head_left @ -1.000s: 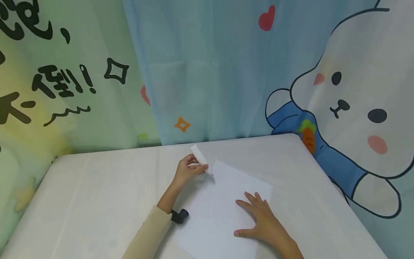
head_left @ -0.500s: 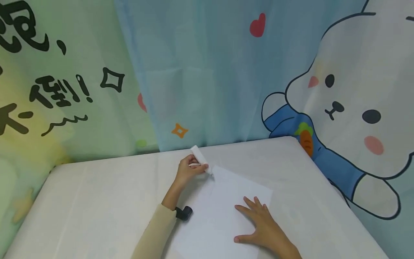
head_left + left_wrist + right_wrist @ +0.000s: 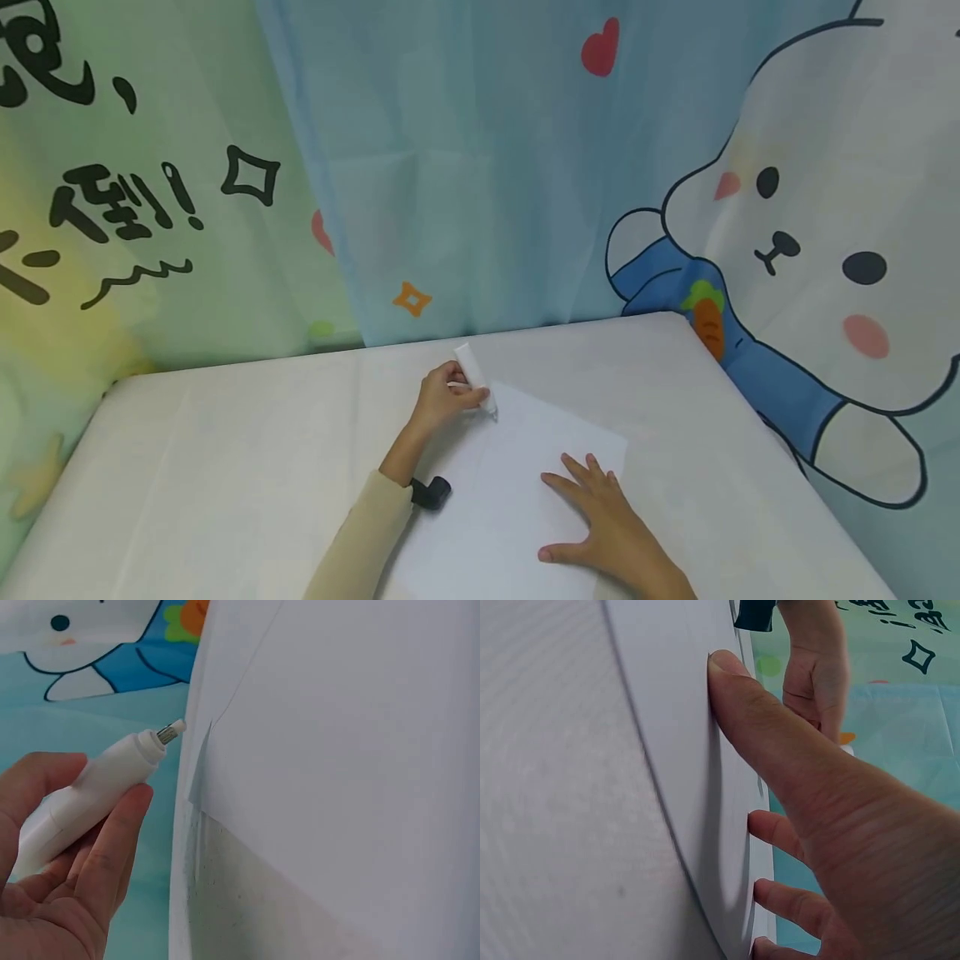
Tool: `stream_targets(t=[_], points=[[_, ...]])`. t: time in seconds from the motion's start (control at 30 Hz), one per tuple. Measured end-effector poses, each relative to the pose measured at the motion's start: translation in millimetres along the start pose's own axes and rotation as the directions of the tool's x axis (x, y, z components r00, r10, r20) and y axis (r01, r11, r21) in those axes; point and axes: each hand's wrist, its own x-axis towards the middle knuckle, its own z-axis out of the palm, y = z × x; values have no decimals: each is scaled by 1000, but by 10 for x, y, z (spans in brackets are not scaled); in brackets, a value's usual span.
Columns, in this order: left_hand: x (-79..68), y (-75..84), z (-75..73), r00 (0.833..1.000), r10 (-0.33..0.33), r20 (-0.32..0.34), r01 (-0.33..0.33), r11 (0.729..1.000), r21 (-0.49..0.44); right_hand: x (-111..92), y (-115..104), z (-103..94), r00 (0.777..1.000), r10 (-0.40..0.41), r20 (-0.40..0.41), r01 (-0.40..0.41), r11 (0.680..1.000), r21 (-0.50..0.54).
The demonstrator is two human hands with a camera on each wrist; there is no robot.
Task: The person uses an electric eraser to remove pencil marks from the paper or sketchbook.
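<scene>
My left hand grips a white electric eraser at the far left corner of a white sheet of paper. In the left wrist view the eraser lies between thumb and fingers, its slotted metal tip and small white nub pointing at the sheet. A sliver of the paper's edge stands up beside that tip. On the right part of the sheet, my right hand rests with fingers spread. The right wrist view shows its thumb and fingertips touching the paper.
A white cloth covers the table. Behind it hangs a printed curtain with a cartoon rabbit. A dark camera mount sits on the left wrist, close over the paper.
My left hand has shifted slightly right, and the electric eraser stands a little more upright, its tip still at the paper's corner. The right hand keeps its spread on the sheet.
</scene>
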Motion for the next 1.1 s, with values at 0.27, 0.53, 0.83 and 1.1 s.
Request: stream_targets(t=[0.27,0.53,0.83,1.1], points=[[21,17,-14,999,-33,9,33,999,17,-10,-1,2,999,-27,-32,28,999,32],[34,6,-22,999,-45,23,44,998,39,-3,-18,-4,999,-24,-35,26,999,42],[47,6,-32,999,-41,22,40,997,61,3,-37,-19,998,-41,-46,43,999,34],[25,11,-23,998,-51,24,49,997,62,-2,-54,-13,999,-22,-35,24,999,46]])
